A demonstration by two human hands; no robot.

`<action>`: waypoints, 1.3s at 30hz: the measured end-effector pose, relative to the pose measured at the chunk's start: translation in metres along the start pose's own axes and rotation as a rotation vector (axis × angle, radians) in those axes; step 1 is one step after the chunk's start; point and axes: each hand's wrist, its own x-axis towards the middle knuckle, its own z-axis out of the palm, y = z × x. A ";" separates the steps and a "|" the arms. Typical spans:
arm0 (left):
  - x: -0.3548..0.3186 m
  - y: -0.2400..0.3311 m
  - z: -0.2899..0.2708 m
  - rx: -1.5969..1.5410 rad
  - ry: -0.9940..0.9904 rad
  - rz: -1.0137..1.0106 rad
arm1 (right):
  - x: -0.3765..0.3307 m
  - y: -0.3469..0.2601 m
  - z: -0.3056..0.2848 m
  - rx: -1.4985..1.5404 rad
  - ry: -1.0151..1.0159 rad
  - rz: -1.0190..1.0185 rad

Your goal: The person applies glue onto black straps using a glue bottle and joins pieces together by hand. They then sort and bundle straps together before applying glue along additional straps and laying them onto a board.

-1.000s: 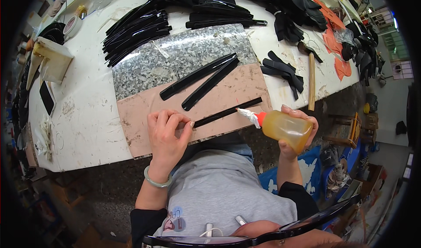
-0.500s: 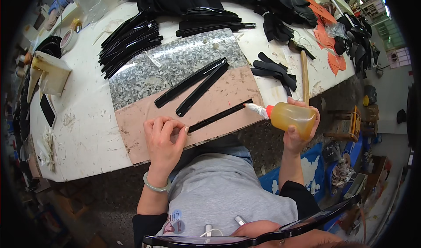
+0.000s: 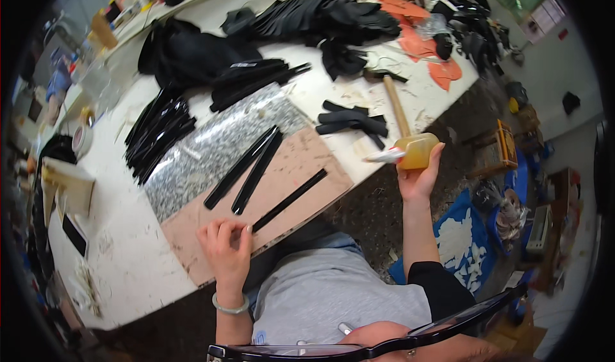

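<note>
In left hand (image 3: 225,241), pinching narrow glossy black strip (image 3: 290,199) slanting upper-right; in right hand (image 3: 420,181), clasping squat amber plastic bottle (image 3: 419,149).

Blue print (image 3: 260,336) on grey shirt (image 3: 346,285), too small to read.

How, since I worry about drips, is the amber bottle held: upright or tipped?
Tipped: in the right hand, the amber bottle lies sideways, its white-wrapped nozzle pointing leftward rather than up.
</note>
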 end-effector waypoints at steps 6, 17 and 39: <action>-0.003 -0.001 0.002 0.016 -0.005 -0.003 | 0.060 -0.031 -0.040 0.509 -0.391 0.091; 0.001 -0.010 -0.015 -0.287 -0.111 -0.224 | 0.168 -0.061 -0.075 0.313 -0.724 0.101; 0.063 -0.009 -0.005 0.080 -0.130 0.110 | 0.201 -0.043 -0.052 -1.525 -0.026 -0.616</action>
